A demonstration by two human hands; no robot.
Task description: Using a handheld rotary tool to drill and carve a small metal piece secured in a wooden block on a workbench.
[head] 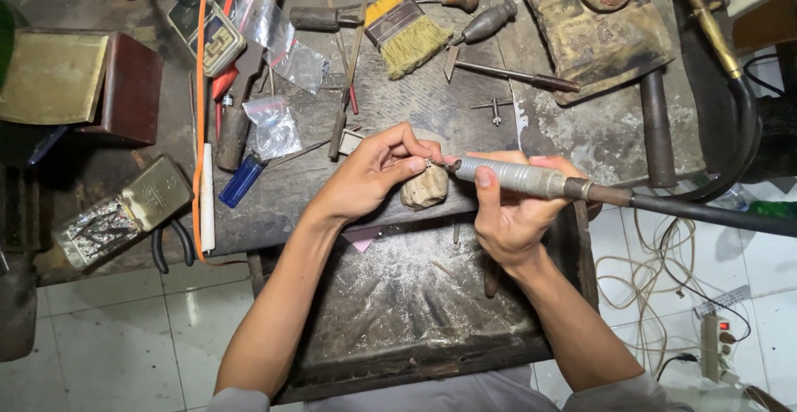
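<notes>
My left hand (374,171) pinches a tiny silvery metal piece (429,163) between thumb and fingertips, resting it on a worn wooden bench peg (425,189). My right hand (513,213) grips a grey rotary handpiece (519,179) like a pen. Its thin tip touches the small piece. A black flexible shaft (706,213) runs from the handpiece off to the right.
A grimy workbench (415,96) holds a yellow brush (407,36), wooden-handled gravers (490,22), small plastic bags (274,125), a blue lighter (242,181), pliers (170,246) and metal tins (124,208). A dark catch tray (407,312) lies under my hands. Cables and a power strip (714,337) lie on the tiled floor.
</notes>
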